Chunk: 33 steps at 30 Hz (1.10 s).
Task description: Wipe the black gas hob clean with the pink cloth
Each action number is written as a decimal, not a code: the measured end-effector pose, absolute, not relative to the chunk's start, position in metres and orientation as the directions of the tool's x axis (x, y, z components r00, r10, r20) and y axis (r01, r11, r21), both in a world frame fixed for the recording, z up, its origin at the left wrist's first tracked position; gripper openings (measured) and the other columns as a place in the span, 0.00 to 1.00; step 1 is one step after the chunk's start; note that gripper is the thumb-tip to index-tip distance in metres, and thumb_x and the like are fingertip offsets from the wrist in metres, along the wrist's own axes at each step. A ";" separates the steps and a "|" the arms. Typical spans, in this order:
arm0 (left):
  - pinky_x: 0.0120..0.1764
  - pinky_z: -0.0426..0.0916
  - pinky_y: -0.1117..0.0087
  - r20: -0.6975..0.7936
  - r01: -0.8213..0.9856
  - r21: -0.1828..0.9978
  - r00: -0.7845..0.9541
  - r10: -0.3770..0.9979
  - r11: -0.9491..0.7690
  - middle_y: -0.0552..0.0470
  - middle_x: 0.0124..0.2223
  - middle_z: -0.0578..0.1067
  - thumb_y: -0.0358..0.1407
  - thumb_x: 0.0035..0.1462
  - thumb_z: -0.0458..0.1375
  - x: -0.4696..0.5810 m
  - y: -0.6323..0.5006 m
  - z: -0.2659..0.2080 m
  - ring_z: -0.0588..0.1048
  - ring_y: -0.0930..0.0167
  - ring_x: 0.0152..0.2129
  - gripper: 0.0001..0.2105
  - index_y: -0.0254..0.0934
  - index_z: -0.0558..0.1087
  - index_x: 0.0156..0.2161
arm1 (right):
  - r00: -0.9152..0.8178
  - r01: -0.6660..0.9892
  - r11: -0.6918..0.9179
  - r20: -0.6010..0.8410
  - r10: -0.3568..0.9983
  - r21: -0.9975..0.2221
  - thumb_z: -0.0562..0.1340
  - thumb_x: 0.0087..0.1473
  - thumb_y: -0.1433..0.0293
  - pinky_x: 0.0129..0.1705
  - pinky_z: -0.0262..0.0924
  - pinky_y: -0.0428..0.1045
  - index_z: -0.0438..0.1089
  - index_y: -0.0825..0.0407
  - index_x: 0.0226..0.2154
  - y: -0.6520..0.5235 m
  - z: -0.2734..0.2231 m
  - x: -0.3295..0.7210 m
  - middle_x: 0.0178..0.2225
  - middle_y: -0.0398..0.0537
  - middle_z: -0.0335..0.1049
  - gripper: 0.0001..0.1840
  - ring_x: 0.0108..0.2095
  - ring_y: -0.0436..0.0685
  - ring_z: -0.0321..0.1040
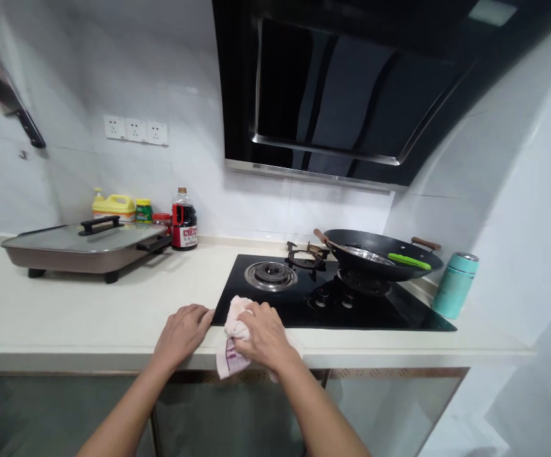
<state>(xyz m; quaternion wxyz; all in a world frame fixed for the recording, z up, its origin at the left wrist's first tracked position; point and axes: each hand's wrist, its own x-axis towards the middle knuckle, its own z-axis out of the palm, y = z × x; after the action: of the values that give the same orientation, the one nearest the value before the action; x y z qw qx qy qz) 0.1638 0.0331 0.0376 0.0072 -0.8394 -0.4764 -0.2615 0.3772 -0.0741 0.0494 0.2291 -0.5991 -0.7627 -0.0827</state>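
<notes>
My right hand (263,333) is closed around a pale pink cloth (234,322), pressing it on the front left edge of the black glass gas stove (299,311). Part of the cloth, with a purple mark, hangs over the counter edge. On the white counter (113,317), just left of the stove, rests my left hand (185,330), palm down with the fingers stretched out, its thumb close to the stove's corner. The left burner (272,276) lies uncovered behind the cloth. A pan support (306,257) sits off it, near the back of the stove.
A black wok (375,270) holding a green-handled utensil (409,261) stands on the right burner. Beside it is a turquoise flask (455,285). An electric griddle (89,254) and a dark sauce bottle (184,222) occupy the left counter. The range hood (313,95) overhangs the stove.
</notes>
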 end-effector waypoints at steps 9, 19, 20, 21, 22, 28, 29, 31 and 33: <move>0.54 0.66 0.61 0.448 0.796 0.291 0.377 0.811 -0.531 0.46 0.50 0.82 0.45 0.69 0.47 0.165 0.022 0.042 0.76 0.60 0.51 0.19 0.41 0.80 0.43 | 0.066 0.973 0.045 0.455 0.888 -0.227 0.64 0.53 0.68 0.52 0.56 0.55 0.74 0.45 0.49 -0.130 0.032 0.489 0.55 0.49 0.70 0.20 0.50 0.62 0.63; 0.52 0.65 0.61 0.466 0.806 0.310 0.333 0.820 -0.504 0.43 0.49 0.81 0.44 0.71 0.48 0.170 0.016 0.040 0.76 0.59 0.50 0.20 0.40 0.81 0.43 | 0.224 0.961 -0.276 0.507 0.832 0.029 0.62 0.56 0.62 0.43 0.58 0.57 0.75 0.46 0.48 -0.141 0.018 0.518 0.53 0.56 0.70 0.17 0.45 0.66 0.65; 0.52 0.64 0.61 0.468 0.803 0.320 0.327 0.821 -0.502 0.43 0.49 0.81 0.44 0.71 0.47 0.171 0.015 0.039 0.76 0.59 0.50 0.20 0.40 0.81 0.43 | 0.213 0.963 -0.267 0.501 0.839 0.039 0.62 0.56 0.62 0.42 0.57 0.56 0.75 0.46 0.47 -0.134 0.021 0.503 0.52 0.57 0.70 0.16 0.45 0.67 0.65; 0.52 0.64 0.60 0.468 0.800 0.331 0.322 0.823 -0.501 0.43 0.49 0.81 0.44 0.72 0.47 0.171 0.015 0.039 0.75 0.59 0.50 0.20 0.40 0.81 0.44 | 0.190 0.969 -0.242 0.491 0.850 0.043 0.62 0.56 0.62 0.42 0.56 0.56 0.75 0.46 0.47 -0.126 0.024 0.487 0.52 0.57 0.70 0.16 0.46 0.67 0.64; 0.52 0.64 0.60 0.468 0.796 0.340 0.319 0.824 -0.501 0.43 0.49 0.81 0.45 0.72 0.47 0.171 0.014 0.039 0.75 0.59 0.50 0.20 0.40 0.81 0.44 | 0.159 0.978 -0.204 0.478 0.864 0.042 0.63 0.56 0.62 0.43 0.55 0.56 0.75 0.46 0.47 -0.117 0.028 0.471 0.52 0.57 0.70 0.16 0.46 0.67 0.64; 0.53 0.65 0.59 0.470 0.777 0.376 0.310 0.827 -0.505 0.44 0.51 0.82 0.46 0.73 0.44 0.169 0.014 0.039 0.75 0.59 0.51 0.22 0.40 0.80 0.47 | -0.018 0.998 0.041 0.386 0.922 -0.052 0.63 0.56 0.62 0.46 0.53 0.57 0.73 0.49 0.48 -0.069 0.052 0.402 0.53 0.57 0.69 0.18 0.47 0.66 0.63; 0.53 0.65 0.59 0.470 0.772 0.387 0.305 0.828 -0.504 0.44 0.51 0.82 0.46 0.73 0.44 0.169 0.014 0.040 0.76 0.59 0.51 0.22 0.41 0.80 0.48 | -0.056 0.994 0.088 0.378 0.924 -0.069 0.63 0.55 0.63 0.47 0.52 0.57 0.73 0.49 0.49 -0.061 0.054 0.394 0.53 0.56 0.70 0.18 0.47 0.65 0.63; 0.54 0.65 0.60 0.471 0.758 0.419 0.290 0.833 -0.501 0.45 0.53 0.81 0.46 0.72 0.45 0.168 0.014 0.040 0.76 0.59 0.52 0.21 0.42 0.80 0.49 | -0.135 0.980 0.180 0.373 0.918 -0.087 0.63 0.54 0.64 0.48 0.52 0.56 0.73 0.48 0.49 -0.048 0.058 0.377 0.54 0.53 0.70 0.19 0.47 0.63 0.63; 0.55 0.65 0.61 0.473 0.738 0.457 0.271 0.838 -0.496 0.44 0.55 0.81 0.45 0.73 0.45 0.167 0.015 0.039 0.75 0.60 0.54 0.20 0.41 0.79 0.51 | -0.206 0.962 0.257 0.378 0.903 -0.091 0.64 0.54 0.65 0.49 0.52 0.56 0.72 0.47 0.48 -0.038 0.057 0.359 0.55 0.51 0.69 0.18 0.48 0.62 0.62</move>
<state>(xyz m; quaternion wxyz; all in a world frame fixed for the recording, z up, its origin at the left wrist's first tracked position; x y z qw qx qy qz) 0.1673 0.0155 0.0392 -0.0728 -0.7939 -0.4965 -0.3435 0.3589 -0.0383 0.0574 0.1804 -0.6038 -0.7721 -0.0821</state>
